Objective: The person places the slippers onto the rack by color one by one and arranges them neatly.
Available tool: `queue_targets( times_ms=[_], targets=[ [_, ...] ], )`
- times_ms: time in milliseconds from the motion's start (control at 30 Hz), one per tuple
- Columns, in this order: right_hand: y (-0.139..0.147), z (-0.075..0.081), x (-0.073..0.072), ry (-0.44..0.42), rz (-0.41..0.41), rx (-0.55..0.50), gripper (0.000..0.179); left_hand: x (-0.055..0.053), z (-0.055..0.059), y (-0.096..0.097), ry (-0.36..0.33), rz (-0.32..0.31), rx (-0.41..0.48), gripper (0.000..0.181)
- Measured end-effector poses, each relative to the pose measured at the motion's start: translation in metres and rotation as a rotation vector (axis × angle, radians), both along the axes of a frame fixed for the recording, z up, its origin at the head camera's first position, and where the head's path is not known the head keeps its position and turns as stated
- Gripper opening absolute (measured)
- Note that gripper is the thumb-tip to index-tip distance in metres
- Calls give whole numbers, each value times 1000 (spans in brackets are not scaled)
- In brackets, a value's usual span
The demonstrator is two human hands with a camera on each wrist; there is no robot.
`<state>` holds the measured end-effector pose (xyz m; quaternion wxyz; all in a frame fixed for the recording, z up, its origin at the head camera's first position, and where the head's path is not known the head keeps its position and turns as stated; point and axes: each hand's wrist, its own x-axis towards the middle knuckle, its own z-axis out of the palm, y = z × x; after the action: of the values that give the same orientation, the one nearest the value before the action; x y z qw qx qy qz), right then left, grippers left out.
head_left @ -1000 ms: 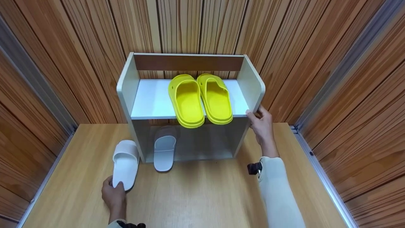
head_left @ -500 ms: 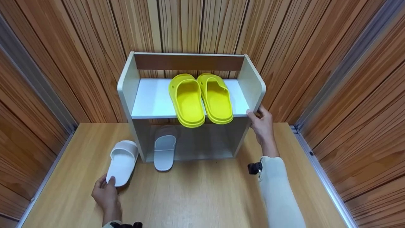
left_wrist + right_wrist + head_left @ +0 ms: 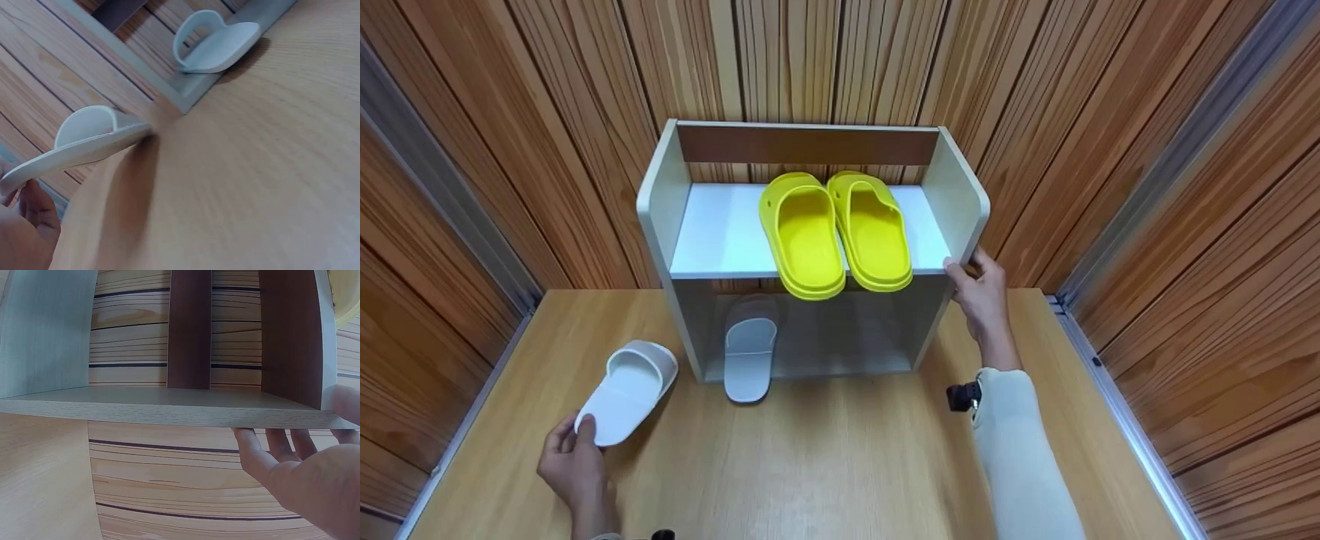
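Note:
My left hand (image 3: pixel 576 466) pinches the heel end of a white slide sandal (image 3: pixel 624 394), left of the shoe rack. In the left wrist view that sandal (image 3: pixel 84 149) is tilted, its heel raised above the wooden surface. A matching white slide sandal (image 3: pixel 749 360) stands on the rack's lower shelf at the left, its heel sticking out past the front edge. My right hand (image 3: pixel 982 300) grips the right side panel of the white shoe rack (image 3: pixel 660 202); the right wrist view shows the fingers (image 3: pixel 259 458) along the panel's outer face.
Two yellow clogs (image 3: pixel 840 236) sit side by side on the upper shelf (image 3: pixel 720 232), heels over its front edge. Wood-panelled walls (image 3: pixel 787 60) rise behind and at both sides. The wooden floor board (image 3: pixel 810 465) extends in front of the rack.
My left hand has moved left with the white slide sandal, which has turned so its toe points up and right, and come away from the rack's side. The right hand stays on the rack.

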<state>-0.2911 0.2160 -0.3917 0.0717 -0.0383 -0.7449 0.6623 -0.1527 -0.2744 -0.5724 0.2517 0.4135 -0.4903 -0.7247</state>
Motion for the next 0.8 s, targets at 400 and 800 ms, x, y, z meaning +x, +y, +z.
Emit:
queue_targets(
  times_ms=[400,800],
  targets=[
    [-1,0,0,-16,-13,8,63,13,36,-18,120,-4,-3,16],
    [-2,-3,2,1,-19,9,63,37,74,-28,503,48,68,15]
  ],
)
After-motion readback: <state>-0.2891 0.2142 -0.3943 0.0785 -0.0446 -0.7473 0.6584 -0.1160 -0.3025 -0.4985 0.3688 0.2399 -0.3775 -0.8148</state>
